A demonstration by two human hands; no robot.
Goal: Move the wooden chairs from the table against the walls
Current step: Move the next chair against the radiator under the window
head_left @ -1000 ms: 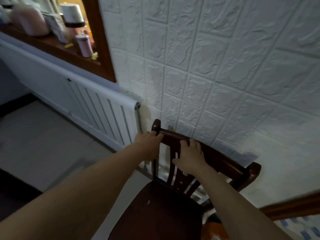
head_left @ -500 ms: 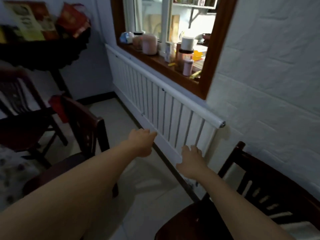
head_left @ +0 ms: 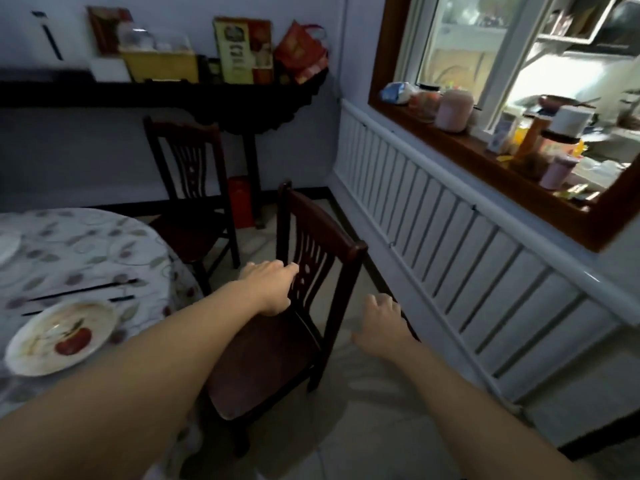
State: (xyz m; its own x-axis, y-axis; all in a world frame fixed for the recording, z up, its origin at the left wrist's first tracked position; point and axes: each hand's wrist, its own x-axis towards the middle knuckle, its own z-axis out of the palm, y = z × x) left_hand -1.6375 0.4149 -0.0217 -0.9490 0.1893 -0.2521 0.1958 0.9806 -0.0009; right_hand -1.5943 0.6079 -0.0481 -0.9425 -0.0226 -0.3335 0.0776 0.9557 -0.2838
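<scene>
Reaching forward, my left hand [head_left: 268,289] and right hand [head_left: 381,322], both loose and empty, near the dark wooden slat-backed chair [head_left: 277,327] beside the cloth-covered round table [head_left: 104,251]; next I'd grip its top rail.

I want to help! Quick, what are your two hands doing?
Left hand: open, reaching at the chair back, holding nothing.
Right hand: open, holding nothing.

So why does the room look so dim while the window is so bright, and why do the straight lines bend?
Head view: daylight through the window washes out there, leaving the near chair and table murky; the wide-angle lens bows the radiator cover; both hands, left and right, look slightly soft.
</scene>
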